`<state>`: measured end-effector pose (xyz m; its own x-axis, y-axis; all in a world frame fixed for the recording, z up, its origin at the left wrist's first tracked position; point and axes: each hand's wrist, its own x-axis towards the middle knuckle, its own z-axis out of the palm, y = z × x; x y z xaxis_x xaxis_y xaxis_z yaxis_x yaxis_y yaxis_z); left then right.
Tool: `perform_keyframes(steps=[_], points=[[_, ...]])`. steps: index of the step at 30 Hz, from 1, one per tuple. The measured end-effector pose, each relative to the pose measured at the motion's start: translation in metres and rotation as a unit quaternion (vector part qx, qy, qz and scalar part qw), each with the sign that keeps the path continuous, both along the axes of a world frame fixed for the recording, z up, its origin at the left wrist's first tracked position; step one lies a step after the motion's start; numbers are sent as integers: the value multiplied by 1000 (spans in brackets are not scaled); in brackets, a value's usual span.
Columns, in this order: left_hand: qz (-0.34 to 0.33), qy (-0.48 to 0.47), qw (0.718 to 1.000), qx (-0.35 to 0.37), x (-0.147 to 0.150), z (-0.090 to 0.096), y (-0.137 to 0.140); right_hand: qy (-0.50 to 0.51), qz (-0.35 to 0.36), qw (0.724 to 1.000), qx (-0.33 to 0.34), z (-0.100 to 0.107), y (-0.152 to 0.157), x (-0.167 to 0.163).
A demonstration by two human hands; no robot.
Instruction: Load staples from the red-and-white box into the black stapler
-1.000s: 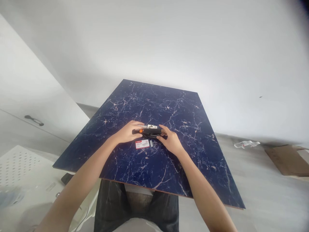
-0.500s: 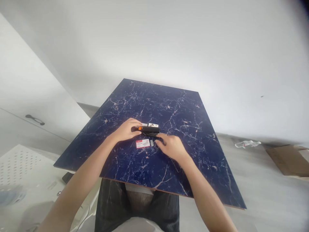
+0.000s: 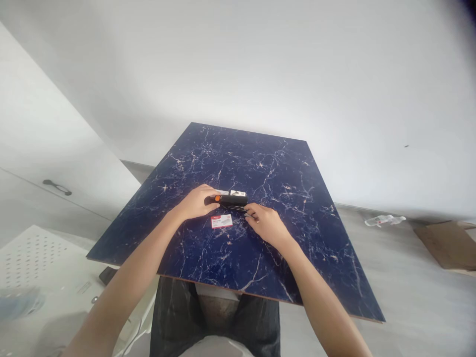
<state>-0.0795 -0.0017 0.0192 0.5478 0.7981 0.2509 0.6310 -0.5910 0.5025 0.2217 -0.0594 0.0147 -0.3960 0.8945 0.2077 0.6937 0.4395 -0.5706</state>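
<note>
Well: left hand point(image 3: 196, 203) pinches black, orange-marked stapler point(image 3: 236, 200) on the blue marbled tabletop point(image 3: 241, 158) | right hand point(image 3: 266, 224) curled by its right end, whether pinching I can't tell | risk: should the left grip slacken, stapler could skid into small red-and-white box point(image 3: 221, 221)

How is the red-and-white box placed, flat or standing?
The box lies flat on the tabletop: its printed face points up.
</note>
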Motion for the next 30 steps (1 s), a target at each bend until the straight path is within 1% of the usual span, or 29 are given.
perform_keyframes(steps=[3,6,10,12,15,20,26,30], points=[[-2,2,1000,2,1,0,-1,66,-6,997,-25,4,3,4],[2,-2,1000,-2,0,-2,0,115,-17,993,-28,6,5,10],[2,1,1000,-4,-1,-4,0,137,-98,986,11,4,11,16],[4,6,1000,-4,-1,-5,0,141,-133,981,17,2,14,17],[9,10,1000,0,-1,-5,0,146,-158,977,14,-2,17,18],[9,5,1000,-7,0,-5,0,122,-158,979,50,-3,16,17],[13,5,1000,-1,0,-4,-1,111,-119,980,110,-9,17,11],[10,16,1000,7,2,-3,-2,87,-100,987,93,-15,22,8]])
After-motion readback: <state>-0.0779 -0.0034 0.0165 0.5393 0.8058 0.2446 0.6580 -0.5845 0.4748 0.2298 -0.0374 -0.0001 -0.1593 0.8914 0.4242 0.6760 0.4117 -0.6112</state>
